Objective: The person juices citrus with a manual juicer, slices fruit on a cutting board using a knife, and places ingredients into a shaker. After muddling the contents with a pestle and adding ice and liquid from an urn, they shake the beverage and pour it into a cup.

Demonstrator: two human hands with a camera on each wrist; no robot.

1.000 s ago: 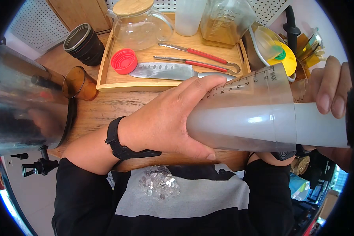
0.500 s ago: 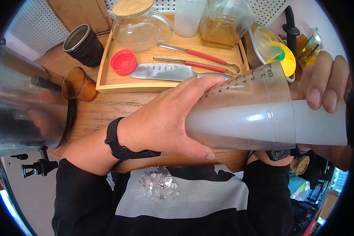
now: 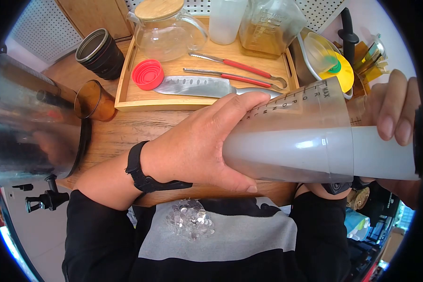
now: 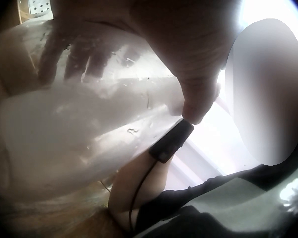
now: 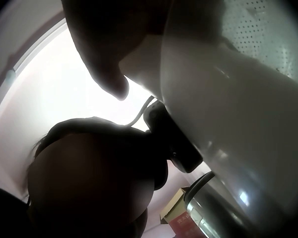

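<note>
My left hand [image 3: 192, 145] grips a clear plastic measuring cup [image 3: 310, 108] that lies on its side above the table, letter marks and "MAX" printed along it. Inside it sits a whitish translucent cylinder [image 3: 383, 152], whose outer end sticks out past the rim to the right. That outer end is held by my right hand [image 3: 394, 110], fingers over its top; part of this hand is hidden behind the cylinder. In the left wrist view, fingers show through the wall of the clear cup [image 4: 89, 114]. The right wrist view shows the right thumb [image 5: 114, 82] beside the cylinder.
Behind the hands, a wooden tray [image 3: 164, 102] bears a glass teapot [image 3: 157, 40], a red lid [image 3: 148, 74], a knife [image 3: 192, 86], red-handled tools [image 3: 246, 66] and a jug of yellowish liquid [image 3: 268, 35]. An amber cup [image 3: 96, 101], a black mug [image 3: 101, 54] and a large shiny container [image 3: 30, 127] stand left.
The right hand and the cylinder's outer end rose slightly, then came back down to about where they were a second ago. The left hand keeps its grip almost unmoved.
</note>
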